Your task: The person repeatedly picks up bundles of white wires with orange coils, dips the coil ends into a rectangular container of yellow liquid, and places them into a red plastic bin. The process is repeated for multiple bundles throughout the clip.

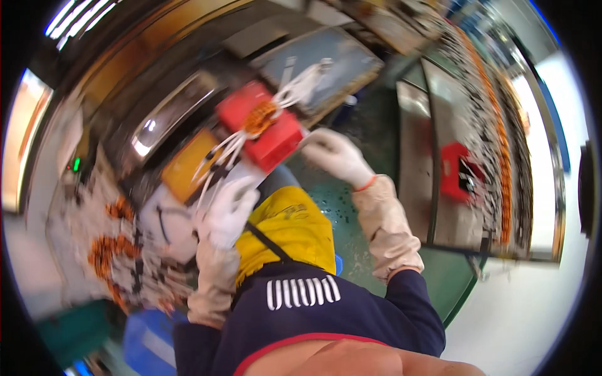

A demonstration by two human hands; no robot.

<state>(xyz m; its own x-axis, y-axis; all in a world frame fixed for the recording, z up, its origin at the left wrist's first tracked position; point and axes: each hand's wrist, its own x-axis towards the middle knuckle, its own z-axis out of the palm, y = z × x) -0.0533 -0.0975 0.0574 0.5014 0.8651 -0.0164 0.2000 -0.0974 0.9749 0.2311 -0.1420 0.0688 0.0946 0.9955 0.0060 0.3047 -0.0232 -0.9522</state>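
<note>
A red block-shaped fixture (276, 147) lies tilted ahead of me, smeared by motion. Across it sits an orange wound coil (259, 119), with white leads (304, 84) trailing from its far side and more with dark ends on its near left. My left hand (231, 210), in a white glove, is beside those near leads; its fingers are bent and blurred, so I cannot tell whether it grips any. At the block's right corner is my right hand (335, 156), also gloved, its fingers drawn together; whatever is between them is hidden.
A yellow block (190, 164) adjoins the red one at left. Left of me is a heap of orange coils (113, 257) with white leads. A metal-topped bench (414, 138) on the right holds another red fixture (454, 172) and rows of coils. A blue bin (147, 344) stands lower left.
</note>
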